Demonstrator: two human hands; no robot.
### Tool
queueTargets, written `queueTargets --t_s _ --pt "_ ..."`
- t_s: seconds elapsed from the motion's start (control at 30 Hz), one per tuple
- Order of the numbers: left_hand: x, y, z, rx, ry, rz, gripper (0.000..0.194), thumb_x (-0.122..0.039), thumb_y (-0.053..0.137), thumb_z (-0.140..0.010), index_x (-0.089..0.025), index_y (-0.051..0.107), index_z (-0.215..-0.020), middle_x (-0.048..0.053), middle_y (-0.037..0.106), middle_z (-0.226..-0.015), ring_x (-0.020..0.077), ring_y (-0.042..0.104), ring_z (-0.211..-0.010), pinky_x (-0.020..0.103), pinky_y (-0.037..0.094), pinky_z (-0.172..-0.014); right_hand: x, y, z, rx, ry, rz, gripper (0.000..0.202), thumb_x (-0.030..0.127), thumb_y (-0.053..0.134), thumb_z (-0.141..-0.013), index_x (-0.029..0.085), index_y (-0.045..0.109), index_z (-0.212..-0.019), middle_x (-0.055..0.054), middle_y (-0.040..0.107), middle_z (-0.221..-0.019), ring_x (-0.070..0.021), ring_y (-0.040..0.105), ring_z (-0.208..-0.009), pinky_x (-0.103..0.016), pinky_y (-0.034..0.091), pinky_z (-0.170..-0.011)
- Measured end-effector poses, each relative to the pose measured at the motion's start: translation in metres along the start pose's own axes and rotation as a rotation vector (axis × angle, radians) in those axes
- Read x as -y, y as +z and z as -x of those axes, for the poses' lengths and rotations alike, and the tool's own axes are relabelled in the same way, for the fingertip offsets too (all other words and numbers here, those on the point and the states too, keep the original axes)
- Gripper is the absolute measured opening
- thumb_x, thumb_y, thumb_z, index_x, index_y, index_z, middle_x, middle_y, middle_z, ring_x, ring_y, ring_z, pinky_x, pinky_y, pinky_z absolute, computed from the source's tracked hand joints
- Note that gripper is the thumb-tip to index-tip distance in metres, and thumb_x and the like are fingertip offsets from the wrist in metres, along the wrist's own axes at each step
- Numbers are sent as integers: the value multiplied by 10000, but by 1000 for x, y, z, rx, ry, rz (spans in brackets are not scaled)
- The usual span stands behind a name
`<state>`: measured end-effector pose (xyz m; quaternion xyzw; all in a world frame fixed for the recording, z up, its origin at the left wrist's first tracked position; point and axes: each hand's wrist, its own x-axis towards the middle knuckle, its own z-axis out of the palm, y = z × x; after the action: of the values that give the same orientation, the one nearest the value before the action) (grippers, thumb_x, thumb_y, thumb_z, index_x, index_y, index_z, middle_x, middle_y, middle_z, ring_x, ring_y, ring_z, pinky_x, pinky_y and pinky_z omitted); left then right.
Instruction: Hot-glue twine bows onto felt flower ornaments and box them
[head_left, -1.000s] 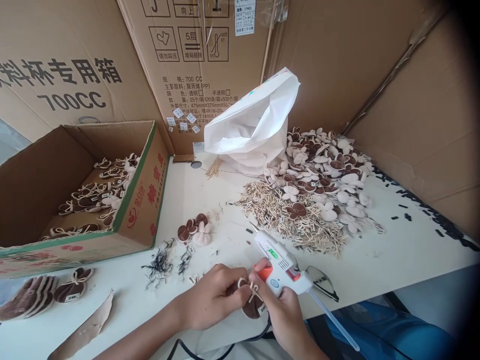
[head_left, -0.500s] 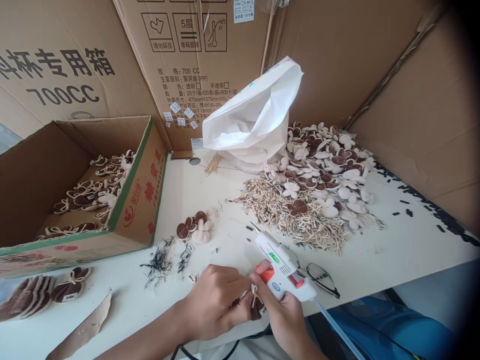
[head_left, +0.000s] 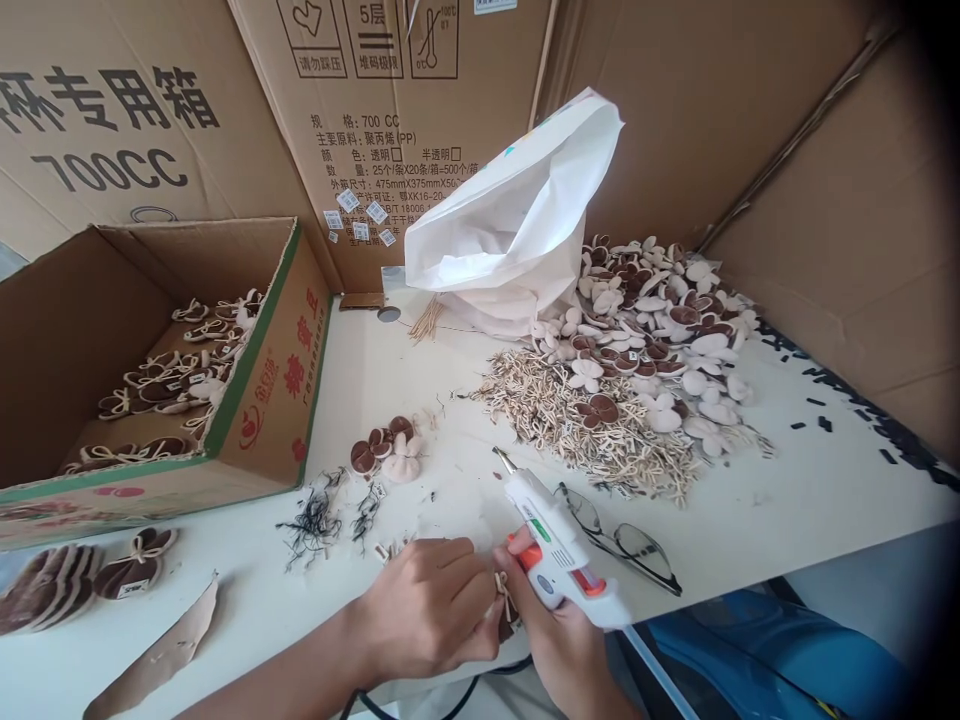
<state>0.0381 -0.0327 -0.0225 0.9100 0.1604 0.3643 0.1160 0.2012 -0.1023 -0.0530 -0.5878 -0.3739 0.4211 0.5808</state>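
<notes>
At the table's near edge, my left hand (head_left: pixel 435 605) is closed in a pinch on a small brown fabric piece (head_left: pixel 508 617) with a cream cord bow. My right hand (head_left: pixel 559 630) grips a white glue gun (head_left: pixel 559 545) with a red trigger, its nozzle pointing up and left. The thumb of this same hand also rests against the brown piece, which is partly hidden between both hands. Beyond the gun lies a heap of cream cord bows (head_left: pixel 585 425). Several brown and pink fabric pieces (head_left: pixel 403 458) sit left of the nozzle.
A cardboard box (head_left: pixel 262 370) holding bow pieces stands at the left. Behind are a white bag (head_left: pixel 517 250) and a large pile of fabric pieces (head_left: pixel 675 310). Glasses (head_left: pixel 637 545) lie right of the gun. Black thread scraps (head_left: pixel 315 520) and a torn brown sheet (head_left: pixel 161 650) are nearer.
The view has shifted slightly. The glue gun has moved a little left, uncovering more of the glasses. Both hands keep their hold, with the bow piece still between them.
</notes>
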Motion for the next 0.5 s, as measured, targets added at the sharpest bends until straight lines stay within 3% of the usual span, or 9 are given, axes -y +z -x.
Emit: queueTargets --t_s 0.2,0.3,0.37,0.5 --pt "2 -7 -4 38 -188 211 369 -198 355 -1164 -219 516 -833 1 548 -668 165 446 -555 309 347 -540 0 -7 -7 -38 262 -187 498 608 937 -816 211 775 -1070 -67 831 -896 -285 765 -824 -345 631 -688" --pt "2 -10 -5 33 -389 375 385 -224 354 -1179 -203 593 -877 28 645 -756 160 575 -638 280 445 -634 7 -5 -11 -7 250 -227 453 640 861 -888 221 742 -1011 -10 750 -673 -222 666 -605 -323 543 -584" --pt "1 -11 -6 22 -537 452 406 -254 364 -1190 -199 626 -885 33 682 -796 157 612 -681 273 472 -680 15 -1 -13 22 209 -270 417 621 849 -908 239 705 -993 39 662 -539 -201 602 -533 -323 505 -596" --pt "-1 -12 -12 40 -667 591 452 -323 362 -1207 -194 659 -891 41 730 -835 165 651 -751 277 504 -751 26 6 -13 -29 213 -305 437 524 946 -827 244 686 -1039 61 655 -574 -182 574 -555 -321 487 -636"
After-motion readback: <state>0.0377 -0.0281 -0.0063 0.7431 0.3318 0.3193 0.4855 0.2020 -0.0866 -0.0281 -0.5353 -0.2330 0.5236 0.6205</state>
